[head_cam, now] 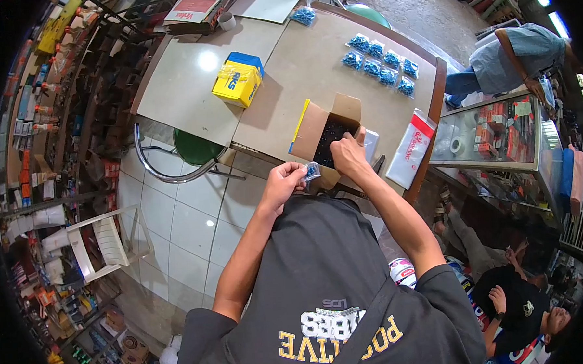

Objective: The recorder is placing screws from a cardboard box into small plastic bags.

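Note:
My left hand [280, 181] pinches a small clear plastic bag [312, 171] with some blue pieces inside, close to the near table edge. Just right of it, an open cardboard box [311, 131] stands with its flaps spread and many small dark pieces [325, 144] inside. My right hand [350, 154] reaches over the box's right side; its fingertips dip into the box, so what they grip is hidden. Beyond the box lie several filled clear bags of blue pieces [372, 68], apparently screws, grouped on the table.
A taped yellow and blue box [238, 79] stands on the table [278, 109]. Clear plastic sleeves [409, 150] and dark-handled scissors or a similar tool [378, 163] lie right. A glass display case [489, 134], a green stool [197, 147] and two people surround the table.

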`<state>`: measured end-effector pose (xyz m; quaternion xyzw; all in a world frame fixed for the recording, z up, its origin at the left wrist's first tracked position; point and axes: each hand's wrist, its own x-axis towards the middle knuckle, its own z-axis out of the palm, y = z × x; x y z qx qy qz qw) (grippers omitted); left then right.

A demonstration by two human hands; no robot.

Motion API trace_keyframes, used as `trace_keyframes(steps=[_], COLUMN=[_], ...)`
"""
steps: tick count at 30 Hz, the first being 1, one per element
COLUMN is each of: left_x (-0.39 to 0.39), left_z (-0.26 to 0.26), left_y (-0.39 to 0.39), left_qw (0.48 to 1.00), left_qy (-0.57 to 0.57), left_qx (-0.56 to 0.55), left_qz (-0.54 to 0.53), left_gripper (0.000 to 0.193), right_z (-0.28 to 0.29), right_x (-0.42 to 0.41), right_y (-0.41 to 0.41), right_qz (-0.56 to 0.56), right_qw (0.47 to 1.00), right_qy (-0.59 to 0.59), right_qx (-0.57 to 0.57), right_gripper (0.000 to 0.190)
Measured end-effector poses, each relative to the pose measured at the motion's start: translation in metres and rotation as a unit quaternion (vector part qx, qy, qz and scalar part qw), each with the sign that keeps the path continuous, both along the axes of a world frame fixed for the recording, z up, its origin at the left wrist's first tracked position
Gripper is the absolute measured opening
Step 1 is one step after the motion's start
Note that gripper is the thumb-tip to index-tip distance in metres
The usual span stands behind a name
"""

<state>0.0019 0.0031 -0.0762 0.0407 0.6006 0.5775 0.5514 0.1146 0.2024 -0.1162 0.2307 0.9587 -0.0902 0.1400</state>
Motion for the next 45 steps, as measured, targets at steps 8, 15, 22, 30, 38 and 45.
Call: trace_keyframes(steps=[8, 15, 22, 30, 38, 45], left_x=[0.001, 0.001, 0.002, 0.002, 0.003, 0.002], left_z=[0.006, 0.014, 0.018, 0.014, 0.012, 0.009], left_y=[0.000, 0.005, 0.013, 0.009, 0.006, 0.004], left_qw=[1.000, 0.998, 0.995, 0.994, 0.992, 0.992], left_qy=[-0.004, -0.058, -0.096, -0.109, -0.125, -0.126], left_qx=[0.000, -0.008, -0.003, 0.023, 0.020, 0.016], left_qz=[0.003, 0.020, 0.030, 0.023, 0.028, 0.010], left_gripper=[0.014, 0.012, 0.011, 0.010, 0.010, 0.011], right_z=[0.029, 0.064, 0.077, 0.093, 0.103, 0.091], right_x=[0.013, 0.016, 0.017, 0.019, 0.017, 0.017], right_y=[0.001, -0.020, -0.050, -0.062, -0.065, -0.064], right_qz=[-0.102, -0.304, -0.259, -0.160, -0.156, -0.191], right_qw=[0.957, 0.734, 0.702, 0.891, 0.902, 0.847], right_qy=[0.216, 0.315, 0.356, 0.337, 0.329, 0.335], right_qx=[-0.167, -0.519, -0.559, -0.259, -0.232, -0.365], right_gripper=[0.015, 0.019, 0.018, 0.017, 0.015, 0.021])
